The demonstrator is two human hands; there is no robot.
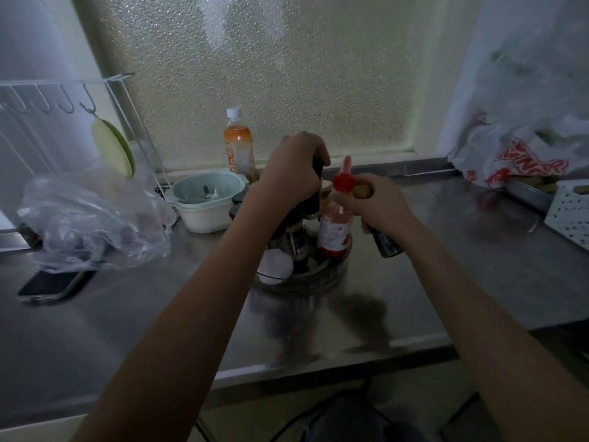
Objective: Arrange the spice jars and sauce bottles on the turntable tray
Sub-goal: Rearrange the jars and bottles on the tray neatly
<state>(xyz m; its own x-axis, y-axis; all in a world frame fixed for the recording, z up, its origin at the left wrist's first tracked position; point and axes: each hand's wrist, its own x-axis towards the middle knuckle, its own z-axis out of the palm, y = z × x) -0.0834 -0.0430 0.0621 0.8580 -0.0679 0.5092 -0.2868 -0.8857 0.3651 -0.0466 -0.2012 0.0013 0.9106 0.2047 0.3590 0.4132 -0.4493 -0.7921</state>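
A round clear turntable tray sits mid-counter. On it stand a red-capped sauce bottle with a red and white label, a dark bottle, a jar with a dark label and a white lid or jar at the front left. My left hand is closed around the top of the dark bottle. My right hand holds a small dark jar with a yellowish cap, tilted, just right of the tray. The tray's back is hidden by my hands.
An orange drink bottle stands by the frosted window. A pale bowl sits left of the tray, beside a clear plastic bag and a phone. A wire rack stands far left. A printed bag and a white grater lie right.
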